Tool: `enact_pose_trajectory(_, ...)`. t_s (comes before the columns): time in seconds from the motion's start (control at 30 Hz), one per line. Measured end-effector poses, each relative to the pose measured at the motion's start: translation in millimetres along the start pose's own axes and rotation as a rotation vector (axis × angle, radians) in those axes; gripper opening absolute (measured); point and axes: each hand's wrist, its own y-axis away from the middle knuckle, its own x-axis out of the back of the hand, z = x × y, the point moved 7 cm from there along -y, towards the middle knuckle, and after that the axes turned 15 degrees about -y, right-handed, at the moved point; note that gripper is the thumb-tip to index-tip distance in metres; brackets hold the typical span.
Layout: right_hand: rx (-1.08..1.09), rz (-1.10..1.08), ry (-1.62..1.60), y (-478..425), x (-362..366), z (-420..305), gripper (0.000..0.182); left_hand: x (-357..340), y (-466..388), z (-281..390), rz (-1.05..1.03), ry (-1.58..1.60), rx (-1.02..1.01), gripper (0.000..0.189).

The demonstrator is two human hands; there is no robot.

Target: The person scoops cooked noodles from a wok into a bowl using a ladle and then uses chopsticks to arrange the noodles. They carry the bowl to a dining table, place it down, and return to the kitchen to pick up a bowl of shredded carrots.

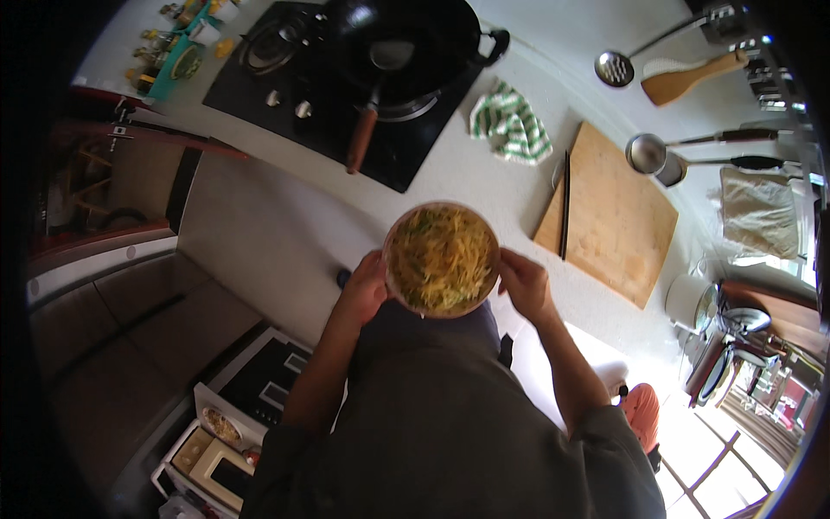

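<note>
A round bowl (443,259) heaped with yellow shredded food and some green bits is held up before my body. My left hand (368,289) grips its left rim, and my right hand (524,282) grips the right rim. Beyond it, a black wok (441,39) sits on the black gas hob (399,156). A ladle with a wooden handle (363,139) rests in the wok, its handle hanging over the near side. What the bowl is made of cannot be told.
Right of the hob lie a green-striped cloth (512,123) and a wooden cutting board (622,214) with dark chopsticks (566,207) along its left side. Utensils, including a wooden spatula (690,81), hang at the wall. Teal condiment racks (172,68) stand upper left; a white pot (690,301) is far right.
</note>
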Motion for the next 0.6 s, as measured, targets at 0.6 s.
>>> enact_pose_trajectory(0.6,0.152,-0.483,0.074,-1.4,-367.8,-121.1,0.028,255.6,241.8,125.0,0.168,0.152,-0.473,0.047)
